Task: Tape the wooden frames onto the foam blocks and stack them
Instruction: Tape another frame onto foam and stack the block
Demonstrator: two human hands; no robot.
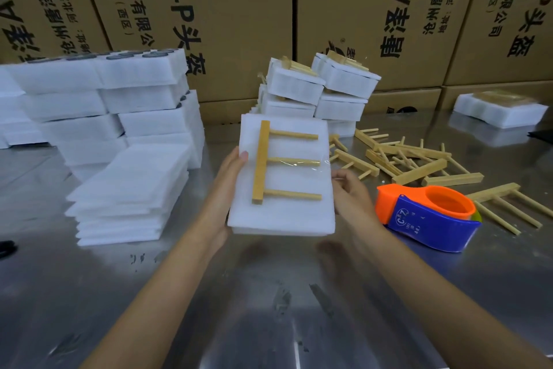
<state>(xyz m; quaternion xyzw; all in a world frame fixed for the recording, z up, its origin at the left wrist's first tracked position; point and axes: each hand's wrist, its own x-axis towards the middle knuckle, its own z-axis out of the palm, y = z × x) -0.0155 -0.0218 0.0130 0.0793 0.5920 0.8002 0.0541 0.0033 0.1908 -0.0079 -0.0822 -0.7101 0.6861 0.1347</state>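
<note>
Two bare forearms extend from the near edge over the reflective stainless-steel bench (269, 308). The left hand (227, 189) grasps the left edge of a white rectangular foam block (284, 213), thumb on the top face and fingers hidden beneath; this grip is clenched on the block. The right hand (350, 192) holds the right edge of the same block with fingers curled against its side. The block is held above the bench, tilted toward the camera. On its top face lies a light wooden frame (261, 162), one thick bar with three thin dowels pointing right, and a strip of clear tape (311, 163) crosses the middle dowel and reaches the block's right edge. Just right of the right hand, an orange and blue plastic tape dispenser (428, 216) rests on the bench. To the left stands a low stack of flat white foam sheets (128, 198). Beyond the dispenser, loose wooden frames (419, 162) lie scattered in a heap. Farther back, behind the held block, finished foam blocks with frames on top (317, 90) are stacked in two uneven columns. A taller pile of white foam blocks (98, 99) occupies the far left, and one further taped block (499, 109) sits at the far right. Brown printed cardboard cartons (239, 9) form the rear wall
</note>
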